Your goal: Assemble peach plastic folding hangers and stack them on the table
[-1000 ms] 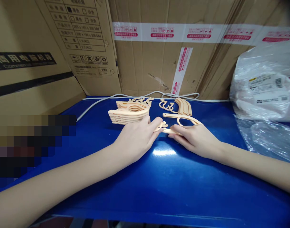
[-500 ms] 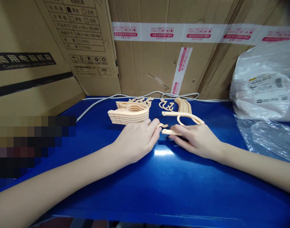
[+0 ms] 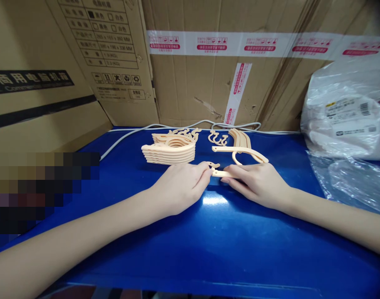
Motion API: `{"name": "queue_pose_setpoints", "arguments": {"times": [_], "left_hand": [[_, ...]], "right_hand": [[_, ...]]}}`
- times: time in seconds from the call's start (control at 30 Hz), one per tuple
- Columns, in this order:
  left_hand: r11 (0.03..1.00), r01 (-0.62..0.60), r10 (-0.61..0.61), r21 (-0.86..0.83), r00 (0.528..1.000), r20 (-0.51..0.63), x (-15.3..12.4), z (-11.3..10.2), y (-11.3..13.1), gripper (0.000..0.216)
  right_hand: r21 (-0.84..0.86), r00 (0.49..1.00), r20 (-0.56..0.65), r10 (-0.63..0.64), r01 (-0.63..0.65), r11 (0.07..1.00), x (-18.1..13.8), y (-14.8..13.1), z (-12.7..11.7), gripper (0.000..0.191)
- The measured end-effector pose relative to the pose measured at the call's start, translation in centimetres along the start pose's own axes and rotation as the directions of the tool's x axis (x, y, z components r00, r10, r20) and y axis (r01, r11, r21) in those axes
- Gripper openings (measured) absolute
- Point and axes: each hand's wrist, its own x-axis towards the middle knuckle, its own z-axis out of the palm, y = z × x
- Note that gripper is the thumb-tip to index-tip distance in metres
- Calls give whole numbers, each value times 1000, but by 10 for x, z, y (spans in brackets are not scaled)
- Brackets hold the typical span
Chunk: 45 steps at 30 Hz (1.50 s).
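Observation:
Between the thumb and fingers of my left hand (image 3: 185, 185) is a small cream plastic hanger hook (image 3: 213, 165), mostly covered by the fingertips. My right hand (image 3: 258, 182) grips a cream hanger arm (image 3: 222, 173), whose holed end points left toward the hook. Hook and arm end meet or nearly meet; I cannot tell if they are joined. Just beyond my right hand lies another curved hanger arm (image 3: 236, 149). Behind my left hand stands a stack of cream hanger arms (image 3: 169, 153).
Loose hooks (image 3: 219, 139) and more hanger arms (image 3: 241, 139) lie at the back of the blue table (image 3: 208, 249). A white cable (image 3: 127, 135) runs along the cardboard boxes (image 3: 192, 83). Clear plastic wrapping (image 3: 358, 178) and a wrapped white bundle (image 3: 348, 116) sit at the right.
My left hand has shifted slightly, bringing the hook down against or close to the end of the hanger arm. My right hand has stayed nearly still.

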Motion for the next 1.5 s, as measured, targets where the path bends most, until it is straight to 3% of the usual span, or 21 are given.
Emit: {"name": "queue_pose_setpoints", "arguments": {"times": [0.3,0.63,0.93,1.17,1.37,1.5], "left_hand": [[995,-96,98,-34,994,53,1,4,-5,32],[921,-214,217,324,976,27,3,7,-9,37],[863,-258,296,435,955,-20,3,10,-11,34],[735,-307,416,605,908,-45,4,15,-15,37],[708,-323,459,628,886,-61,5,17,-17,35],[653,-333,534,681,839,-102,3,16,-16,34]], "right_hand": [[-30,998,-26,-57,56,998,1,-1,-2,36],[-14,997,-10,-81,81,997,0,0,-1,37],[-44,997,-11,-81,80,996,0,0,-1,39],[-30,997,-4,-77,77,997,2,-1,-2,45],[-15,997,34,-63,64,998,2,0,-1,46],[67,996,77,-52,47,997,1,0,-2,44]]}}
